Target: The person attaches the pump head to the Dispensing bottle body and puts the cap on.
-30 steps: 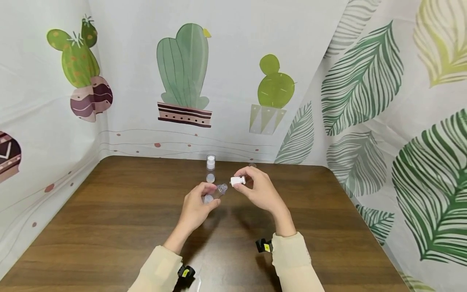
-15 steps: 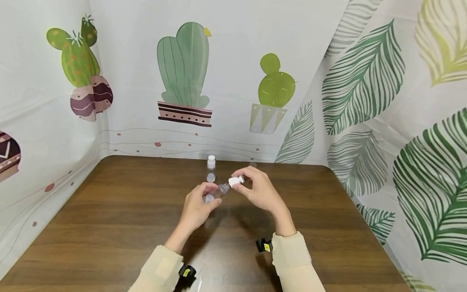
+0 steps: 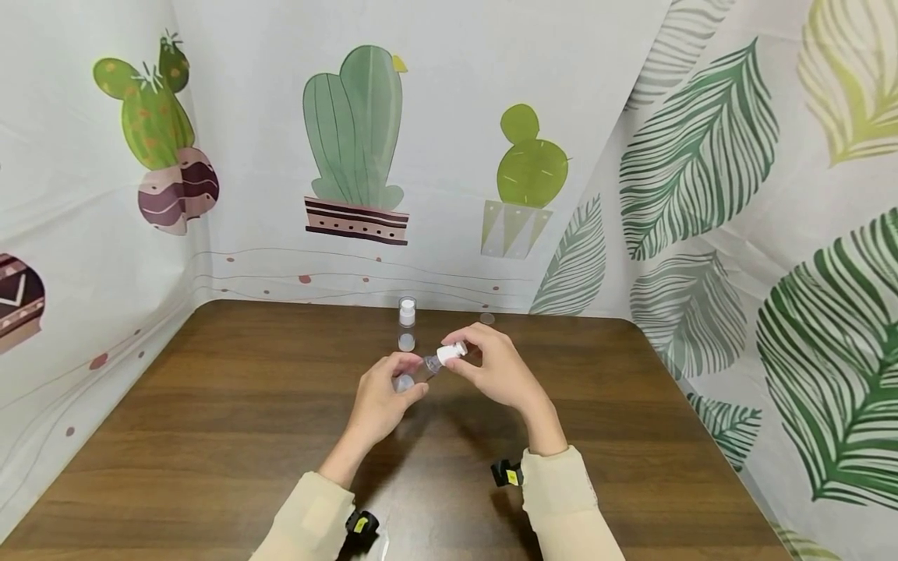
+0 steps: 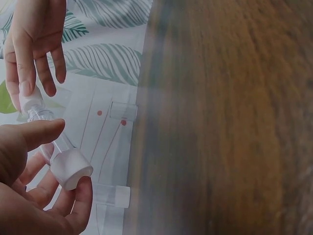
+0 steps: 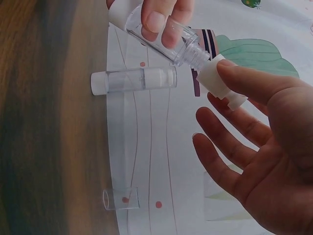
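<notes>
The right fingers point(image 5: 244, 78) hold a white pump top point(image 5: 213, 78) between thumb and first finger; the other fingers hang loose and spread out. The left fingers point(image 4: 41, 133) are curled round a clear bottle point(image 5: 159, 47), with the thumb on one side. So the left hand is the nearer one to the bottle.

From the right fingers, the bottle lies to the left and a bit closer to the person. It is tipped, not standing up. Its long way slants from its white bottom end point(image 4: 72, 167), down by the left fingers, up to its thin neck point(image 5: 198, 58), which points at the right fingers. The pump top lies on nearly the same line and meets the neck. I can't tell how far down it sits.

A second ago there was a gap between the two; now it is gone. The left fingers look almost the same.

Past the fingers, on the far side of the table point(image 3: 281, 436), another bottle point(image 3: 407, 323) stands up. A small clear cap point(image 5: 124, 198) is just beyond the right fingers.
</notes>
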### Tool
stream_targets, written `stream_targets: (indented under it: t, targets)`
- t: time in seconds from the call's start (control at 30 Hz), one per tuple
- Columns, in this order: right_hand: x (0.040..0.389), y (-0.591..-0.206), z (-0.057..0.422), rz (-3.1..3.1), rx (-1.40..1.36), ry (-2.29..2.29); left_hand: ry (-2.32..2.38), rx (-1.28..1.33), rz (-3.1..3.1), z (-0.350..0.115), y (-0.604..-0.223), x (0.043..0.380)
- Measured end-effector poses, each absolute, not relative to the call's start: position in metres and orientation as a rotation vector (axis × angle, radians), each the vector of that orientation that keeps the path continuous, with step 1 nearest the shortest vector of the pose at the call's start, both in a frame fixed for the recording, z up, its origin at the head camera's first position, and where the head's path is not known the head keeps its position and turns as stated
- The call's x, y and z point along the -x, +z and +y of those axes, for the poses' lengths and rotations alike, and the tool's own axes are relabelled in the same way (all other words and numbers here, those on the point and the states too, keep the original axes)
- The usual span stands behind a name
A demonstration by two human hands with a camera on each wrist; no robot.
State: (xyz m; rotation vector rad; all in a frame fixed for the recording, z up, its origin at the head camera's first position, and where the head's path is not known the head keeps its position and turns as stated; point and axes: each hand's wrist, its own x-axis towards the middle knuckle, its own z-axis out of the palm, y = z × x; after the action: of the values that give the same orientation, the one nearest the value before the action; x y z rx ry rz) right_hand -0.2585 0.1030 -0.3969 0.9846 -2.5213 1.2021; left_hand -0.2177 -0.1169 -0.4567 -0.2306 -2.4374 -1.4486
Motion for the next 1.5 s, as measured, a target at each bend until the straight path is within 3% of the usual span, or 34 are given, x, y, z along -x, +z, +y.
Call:
stream_targets:
  t: [1.5]
  targets:
    - [0.257, -0.396, 0.104, -2.580, -1.006, 1.131, -1.442, 0.233, -2.432, -0.107, -0.454, 0.219]
